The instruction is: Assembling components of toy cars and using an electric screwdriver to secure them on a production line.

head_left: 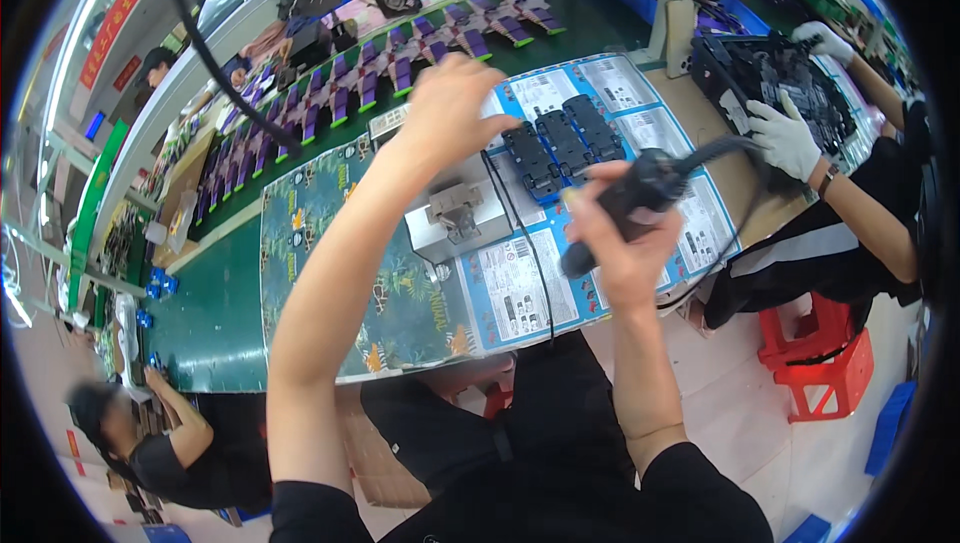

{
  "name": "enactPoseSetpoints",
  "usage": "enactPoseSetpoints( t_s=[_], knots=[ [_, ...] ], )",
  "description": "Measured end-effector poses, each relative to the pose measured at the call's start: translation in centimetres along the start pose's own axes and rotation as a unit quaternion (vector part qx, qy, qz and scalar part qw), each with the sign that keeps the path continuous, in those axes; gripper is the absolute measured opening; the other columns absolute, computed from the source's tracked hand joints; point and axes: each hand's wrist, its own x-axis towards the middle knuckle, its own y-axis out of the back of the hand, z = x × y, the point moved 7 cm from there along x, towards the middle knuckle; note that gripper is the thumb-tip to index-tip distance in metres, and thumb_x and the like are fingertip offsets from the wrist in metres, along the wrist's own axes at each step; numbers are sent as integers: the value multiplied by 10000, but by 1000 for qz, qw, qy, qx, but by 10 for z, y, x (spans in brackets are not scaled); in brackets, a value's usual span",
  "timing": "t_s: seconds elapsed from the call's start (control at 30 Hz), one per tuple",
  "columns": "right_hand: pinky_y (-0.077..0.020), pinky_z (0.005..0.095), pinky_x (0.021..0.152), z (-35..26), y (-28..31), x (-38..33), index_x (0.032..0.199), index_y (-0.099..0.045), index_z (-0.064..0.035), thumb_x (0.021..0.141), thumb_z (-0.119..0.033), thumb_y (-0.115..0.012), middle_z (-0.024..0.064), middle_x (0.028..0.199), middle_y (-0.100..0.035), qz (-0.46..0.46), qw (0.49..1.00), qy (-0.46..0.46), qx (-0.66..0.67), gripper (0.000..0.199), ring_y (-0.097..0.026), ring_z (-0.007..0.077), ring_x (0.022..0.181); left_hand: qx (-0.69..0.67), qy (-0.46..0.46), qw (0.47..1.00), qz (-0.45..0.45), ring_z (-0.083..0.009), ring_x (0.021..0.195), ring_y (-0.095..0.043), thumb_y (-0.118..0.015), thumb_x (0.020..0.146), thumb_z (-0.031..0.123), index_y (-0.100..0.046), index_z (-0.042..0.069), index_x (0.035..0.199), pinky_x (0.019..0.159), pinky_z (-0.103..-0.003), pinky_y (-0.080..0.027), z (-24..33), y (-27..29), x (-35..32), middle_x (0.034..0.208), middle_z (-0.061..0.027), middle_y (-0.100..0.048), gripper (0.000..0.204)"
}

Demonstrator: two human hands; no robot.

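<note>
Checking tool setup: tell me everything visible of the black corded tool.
The black corded tool looks cylindrical and plastic, a dark cord curving from its upper-right end. The right hand wraps its middle, holding it tilted over the blue-and-white printed sheet. Any bit is unclear.

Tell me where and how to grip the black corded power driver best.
Probably around the thick middle of the black corded power driver, coming from the near side, as the right hand does. The body is stout and roughly cylindrical, so fingers can wrap it. It lies slantwise in view; its cable leaves the upper-right end, so I'd keep clear of that.
</note>
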Motion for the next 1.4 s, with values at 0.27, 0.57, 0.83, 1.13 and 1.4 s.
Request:
enactPoseSetpoints(
  t_s=[0.27,0.57,0.83,1.13,1.4],
  knots=[
    [-462,203,606,9,41,11,990,-631,8,774,19,-797,8,753,-642,25,995,48,-79,272,-574,47,653,-37,95,850,-516,-278,967,-694,-862,555,637,-698,-65,1035,795,-370,-557,-36,-156,23,1039,-161,-716,866],
    [-440,203,595,11,46,12,1007,-631,3,771,8,-796,15,751,-630,24,996,36,-72,288,-567,57,645,-199,186,817,-508,-298,1036,-660,-942,532,438,-675,-20,1129,807,-390,-555,-18,-143,29,1101,-156,-691,797],
    [-457,199,633,19,45,21,1099,-620,15,782,-45,-797,37,884,-647,-38,997,-45,-58,368,-594,75,741,-335,157,925,-92,-172,765,-659,-887,638,277,-685,21,928,702,-322,-516,4,34,16,818,-72,-702,436],
    [-429,235,495,-5,-54,30,852,-610,-18,813,-64,-752,33,630,-580,-131,986,-31,97,154,-541,114,490,-765,299,408,399,-281,1044,-634,-552,973,265,-568,19,1199,958,-443,-499,-36,67,-260,1115,-130,-655,335],
    [-387,191,475,16,-148,21,769,-661,-3,818,-62,-771,-16,616,-605,-205,977,64,15,134,-535,33,517,-761,455,277,370,-270,926,-666,-512,1001,422,-572,45,1138,790,-444,-589,3,-25,-346,1043,-130,-649,406]
  ],
)
